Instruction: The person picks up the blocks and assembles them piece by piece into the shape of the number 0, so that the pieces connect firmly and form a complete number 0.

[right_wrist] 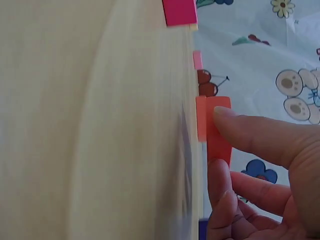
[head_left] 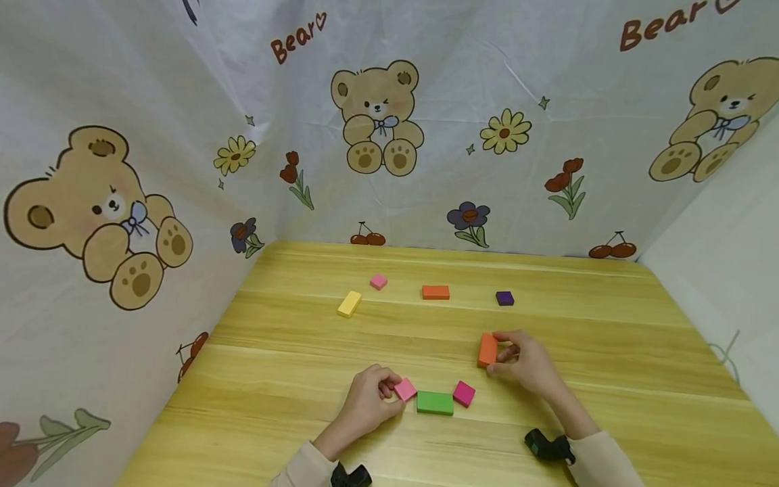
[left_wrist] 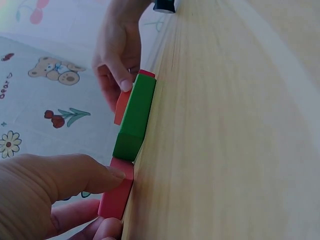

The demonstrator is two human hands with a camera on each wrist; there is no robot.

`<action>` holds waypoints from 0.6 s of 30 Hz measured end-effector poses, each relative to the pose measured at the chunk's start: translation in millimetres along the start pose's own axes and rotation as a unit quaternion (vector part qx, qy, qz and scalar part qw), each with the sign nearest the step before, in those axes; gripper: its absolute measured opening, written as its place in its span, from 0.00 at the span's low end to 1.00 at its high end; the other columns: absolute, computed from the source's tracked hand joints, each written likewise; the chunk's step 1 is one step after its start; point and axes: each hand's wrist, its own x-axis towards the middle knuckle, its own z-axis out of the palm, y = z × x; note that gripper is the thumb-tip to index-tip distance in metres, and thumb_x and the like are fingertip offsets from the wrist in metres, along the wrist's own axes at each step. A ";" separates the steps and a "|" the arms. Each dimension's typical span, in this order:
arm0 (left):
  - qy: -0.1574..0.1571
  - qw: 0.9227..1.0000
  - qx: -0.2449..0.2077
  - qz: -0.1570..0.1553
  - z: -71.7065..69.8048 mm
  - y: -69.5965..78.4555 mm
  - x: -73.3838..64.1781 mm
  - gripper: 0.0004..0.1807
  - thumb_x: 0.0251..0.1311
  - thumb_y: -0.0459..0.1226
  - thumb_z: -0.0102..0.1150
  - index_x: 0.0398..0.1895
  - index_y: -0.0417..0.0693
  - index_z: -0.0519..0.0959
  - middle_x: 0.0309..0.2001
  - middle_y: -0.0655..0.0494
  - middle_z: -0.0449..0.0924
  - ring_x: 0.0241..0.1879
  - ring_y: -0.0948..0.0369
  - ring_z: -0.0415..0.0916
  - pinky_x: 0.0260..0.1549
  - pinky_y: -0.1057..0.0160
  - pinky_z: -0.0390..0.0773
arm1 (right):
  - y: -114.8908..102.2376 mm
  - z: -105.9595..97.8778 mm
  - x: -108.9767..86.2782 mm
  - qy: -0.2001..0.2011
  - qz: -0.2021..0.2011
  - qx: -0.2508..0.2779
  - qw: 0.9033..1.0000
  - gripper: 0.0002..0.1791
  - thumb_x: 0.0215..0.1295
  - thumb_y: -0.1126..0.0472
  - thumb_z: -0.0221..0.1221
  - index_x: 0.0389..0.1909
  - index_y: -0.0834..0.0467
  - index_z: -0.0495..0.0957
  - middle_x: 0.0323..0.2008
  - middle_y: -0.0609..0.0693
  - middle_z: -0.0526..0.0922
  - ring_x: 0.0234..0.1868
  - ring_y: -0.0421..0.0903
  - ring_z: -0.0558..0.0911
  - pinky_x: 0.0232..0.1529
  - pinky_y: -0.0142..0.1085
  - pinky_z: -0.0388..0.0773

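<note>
My left hand (head_left: 368, 400) pinches a pink block (head_left: 405, 389) between thumb and fingers on the wooden table. That block's corner meets the left end of a long green block (head_left: 435, 403). A magenta block (head_left: 464, 393), turned at an angle, touches the green block's right end. Farther back and to the right, my right hand (head_left: 528, 365) holds an orange block (head_left: 487, 350) by its two ends. In the right wrist view the thumb presses one end of this orange block (right_wrist: 219, 135) and fingertips the other; whether it touches the table I cannot tell.
Toward the back of the table (head_left: 292, 433) lie a yellow block (head_left: 349, 304), a small pink block (head_left: 379, 281), another orange block (head_left: 435, 292) and a dark purple block (head_left: 505, 298). A bear-printed cloth (head_left: 444, 182) rises behind and along the left side.
</note>
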 end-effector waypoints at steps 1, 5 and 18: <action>0.000 1.000 0.000 0.000 0.0 0.2 0.0 0.14 0.40 0.28 0.73 0.34 0.41 0.83 0.29 0.58 0.76 0.26 0.70 0.70 0.27 0.72 0.74 | -1.7 1.6 -1.2 -0.001 -0.004 0.001 1.000 0.36 0.48 0.64 0.74 0.60 0.67 0.74 0.47 0.60 0.78 0.37 0.44 0.79 0.30 0.29 0.74; 0.000 1.000 0.002 -0.002 -0.2 0.0 0.4 0.14 0.40 0.27 0.73 0.34 0.41 0.83 0.29 0.58 0.76 0.26 0.70 0.70 0.27 0.72 0.74 | -6.9 8.1 -4.1 -0.002 -0.021 0.009 1.000 0.35 0.46 0.66 0.75 0.58 0.68 0.75 0.45 0.59 0.78 0.35 0.44 0.78 0.29 0.29 0.75; -0.005 1.000 0.003 -0.005 -0.6 -0.3 1.0 0.13 0.42 0.29 0.73 0.34 0.42 0.83 0.28 0.58 0.76 0.26 0.70 0.70 0.27 0.73 0.74 | -17.6 22.0 -2.0 -0.025 -0.053 0.012 0.998 0.35 0.43 0.66 0.76 0.56 0.69 0.76 0.40 0.54 0.79 0.34 0.43 0.78 0.31 0.28 0.75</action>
